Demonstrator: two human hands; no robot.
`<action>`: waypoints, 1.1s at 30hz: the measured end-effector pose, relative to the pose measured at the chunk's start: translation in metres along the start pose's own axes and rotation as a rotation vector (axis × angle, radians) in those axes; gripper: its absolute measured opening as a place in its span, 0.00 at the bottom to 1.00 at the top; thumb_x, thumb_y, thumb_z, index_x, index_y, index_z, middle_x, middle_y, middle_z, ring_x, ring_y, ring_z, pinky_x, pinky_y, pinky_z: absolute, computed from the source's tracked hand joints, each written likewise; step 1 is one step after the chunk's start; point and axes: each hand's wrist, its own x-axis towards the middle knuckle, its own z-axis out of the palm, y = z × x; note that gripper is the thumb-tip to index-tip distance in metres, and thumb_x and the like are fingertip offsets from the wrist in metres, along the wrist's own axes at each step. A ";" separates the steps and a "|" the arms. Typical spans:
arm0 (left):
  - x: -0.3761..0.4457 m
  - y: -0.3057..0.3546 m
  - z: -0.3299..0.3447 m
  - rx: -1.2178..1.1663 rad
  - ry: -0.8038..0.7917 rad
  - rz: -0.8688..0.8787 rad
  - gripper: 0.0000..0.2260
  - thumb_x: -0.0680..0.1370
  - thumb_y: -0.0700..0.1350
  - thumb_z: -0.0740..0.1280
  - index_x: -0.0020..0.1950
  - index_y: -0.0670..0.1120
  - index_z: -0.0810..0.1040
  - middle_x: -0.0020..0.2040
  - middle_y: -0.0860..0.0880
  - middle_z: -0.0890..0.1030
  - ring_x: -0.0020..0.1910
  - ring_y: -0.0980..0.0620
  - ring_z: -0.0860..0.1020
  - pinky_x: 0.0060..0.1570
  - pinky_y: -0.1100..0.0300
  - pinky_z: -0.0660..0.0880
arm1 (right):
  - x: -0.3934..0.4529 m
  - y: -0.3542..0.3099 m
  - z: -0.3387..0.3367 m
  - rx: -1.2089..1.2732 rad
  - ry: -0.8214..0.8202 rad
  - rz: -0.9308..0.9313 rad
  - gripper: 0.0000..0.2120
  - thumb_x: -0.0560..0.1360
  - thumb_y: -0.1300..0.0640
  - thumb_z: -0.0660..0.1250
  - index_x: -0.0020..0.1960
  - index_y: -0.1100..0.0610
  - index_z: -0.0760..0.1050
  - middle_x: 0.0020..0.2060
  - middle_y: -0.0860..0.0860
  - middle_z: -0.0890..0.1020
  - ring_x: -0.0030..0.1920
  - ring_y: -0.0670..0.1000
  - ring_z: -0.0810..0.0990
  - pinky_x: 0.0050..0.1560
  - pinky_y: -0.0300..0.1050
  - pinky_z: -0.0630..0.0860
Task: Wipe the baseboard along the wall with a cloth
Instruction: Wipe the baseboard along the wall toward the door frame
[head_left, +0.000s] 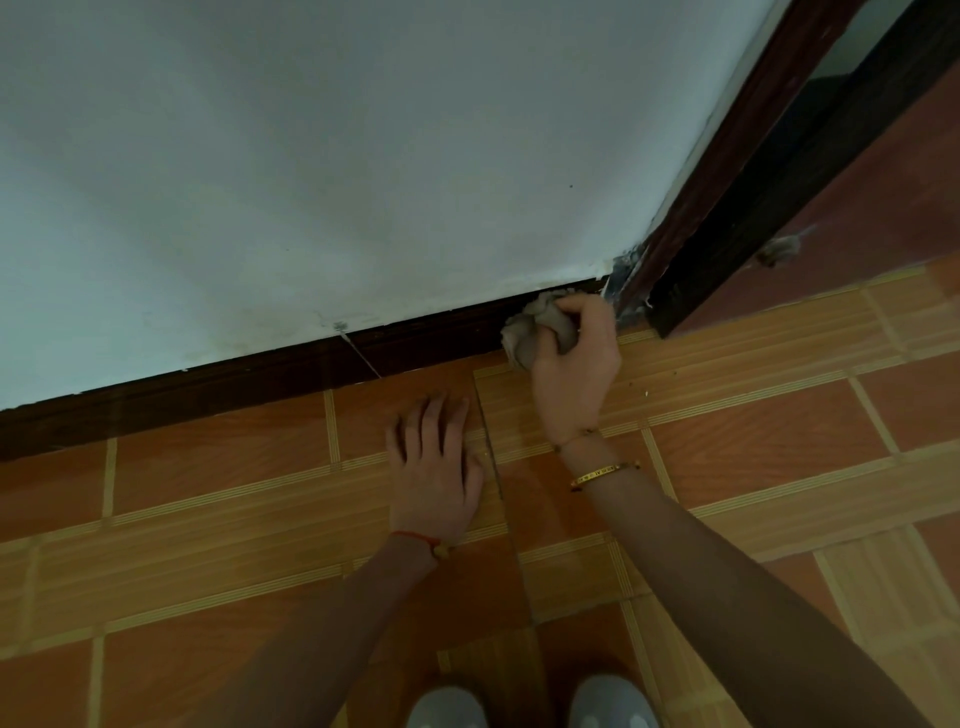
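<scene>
Where the wipe stands: because the cloth (537, 327) sits at the right end of the baseboard (260, 376), just beside the door frame (727, 208), the stroke is probably at that corner, with the long dark run to the left yet to cover.
Right hand: the right hand (574, 358) has its fingers (576, 312) curled tight around the bunched cloth, pressing it to the board's face where board meets floor (779, 441); a bunched wad likely gives firmer pressure in the corner.
Left hand: the left hand (436, 457) lies flat on the floor near the board, fingers spread wide and holding nothing, seemingly as a prop for the crouch.
Baseboard: runs along the foot of the wall (311, 156), from the left edge of view to the door frame.
Nearby: a grey clump of dust (782, 249) lies past the frame; a thin strand (358, 353) hangs across the board further left; shoes (613, 701) show at the bottom edge.
In the way: the frame blocks any rightward stroke; the strand may snag the cloth.
</scene>
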 end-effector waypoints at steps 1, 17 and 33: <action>0.000 0.000 0.000 0.000 0.000 0.000 0.24 0.80 0.50 0.57 0.76 0.44 0.69 0.75 0.41 0.68 0.74 0.39 0.66 0.73 0.35 0.58 | 0.003 -0.002 -0.003 0.009 0.034 -0.001 0.08 0.71 0.71 0.67 0.48 0.64 0.74 0.45 0.55 0.77 0.47 0.47 0.75 0.51 0.30 0.70; 0.001 0.001 0.000 0.003 0.013 -0.002 0.25 0.81 0.51 0.56 0.76 0.44 0.69 0.74 0.41 0.69 0.73 0.39 0.67 0.72 0.35 0.59 | -0.013 -0.031 0.013 0.051 -0.074 -0.120 0.11 0.69 0.74 0.66 0.49 0.64 0.76 0.47 0.55 0.76 0.48 0.53 0.75 0.48 0.40 0.74; 0.001 0.001 0.001 0.015 0.020 -0.002 0.24 0.80 0.50 0.57 0.75 0.43 0.70 0.73 0.40 0.70 0.72 0.39 0.68 0.72 0.34 0.60 | -0.011 -0.002 0.010 -0.019 -0.073 0.012 0.13 0.68 0.75 0.65 0.49 0.63 0.72 0.49 0.55 0.74 0.50 0.47 0.72 0.53 0.26 0.67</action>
